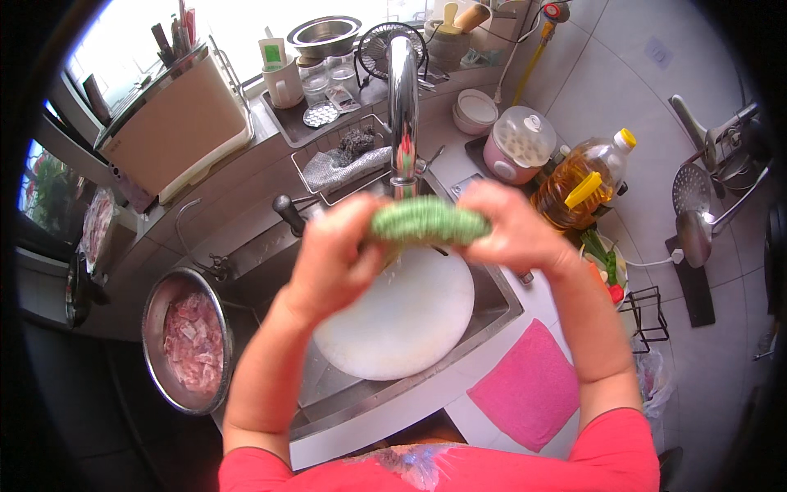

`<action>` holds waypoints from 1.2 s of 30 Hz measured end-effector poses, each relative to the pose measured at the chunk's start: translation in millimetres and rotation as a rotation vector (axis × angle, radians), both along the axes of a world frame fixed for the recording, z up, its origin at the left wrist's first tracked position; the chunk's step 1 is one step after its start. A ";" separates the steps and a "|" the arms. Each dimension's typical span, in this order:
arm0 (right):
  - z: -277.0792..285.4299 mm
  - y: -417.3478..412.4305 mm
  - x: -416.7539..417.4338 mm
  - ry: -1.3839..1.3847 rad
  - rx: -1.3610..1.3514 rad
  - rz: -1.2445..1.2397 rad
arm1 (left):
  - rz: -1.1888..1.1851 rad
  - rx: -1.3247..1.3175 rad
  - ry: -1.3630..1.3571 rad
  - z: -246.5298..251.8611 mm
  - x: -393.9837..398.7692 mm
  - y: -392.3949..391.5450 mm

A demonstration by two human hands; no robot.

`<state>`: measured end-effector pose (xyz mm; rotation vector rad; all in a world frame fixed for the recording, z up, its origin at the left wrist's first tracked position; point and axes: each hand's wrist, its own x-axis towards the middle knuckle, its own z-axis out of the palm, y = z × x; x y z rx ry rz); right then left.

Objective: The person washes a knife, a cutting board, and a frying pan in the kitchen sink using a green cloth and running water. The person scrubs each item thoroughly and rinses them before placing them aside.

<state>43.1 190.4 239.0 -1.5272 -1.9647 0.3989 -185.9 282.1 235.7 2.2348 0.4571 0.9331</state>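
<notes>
My left hand (344,246) and my right hand (510,227) grip the two ends of a green bunched cloth or scrubbing pad (427,220), blurred by motion, so its exact kind is unclear. It is held in front of the chrome faucet (403,104), over the sink. A few drops fall below it. Under my hands a round white cutting board (399,320) lies in the stainless steel sink (498,295).
A metal bowl of raw meat pieces (229,344) stands left of the sink. A pink cloth (529,387) lies on the counter at the right. Behind it are an oil bottle (581,178), an egg cooker (519,147) and a plate of vegetables (621,270). A wire rack (307,172) sits behind the sink.
</notes>
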 end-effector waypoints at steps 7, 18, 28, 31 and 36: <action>96.4 97.5 24.2 0.185 0.290 -0.128 | 0.185 0.013 -0.309 98.5 31.3 96.2; -146.9 88.0 54.1 0.380 0.036 -0.556 | 0.345 -0.333 -0.174 -102.1 -4.9 54.8; -221.2 67.8 -8.8 0.812 -0.574 -0.498 | 1.253 -0.546 0.404 -328.7 -168.5 -70.4; -226.9 82.0 -17.1 1.090 -0.451 -0.662 | 1.245 -1.291 0.196 -294.9 -168.8 -61.7; -210.6 133.0 15.3 0.697 0.150 -0.856 | 1.214 -1.333 -0.067 -302.0 -159.8 -46.1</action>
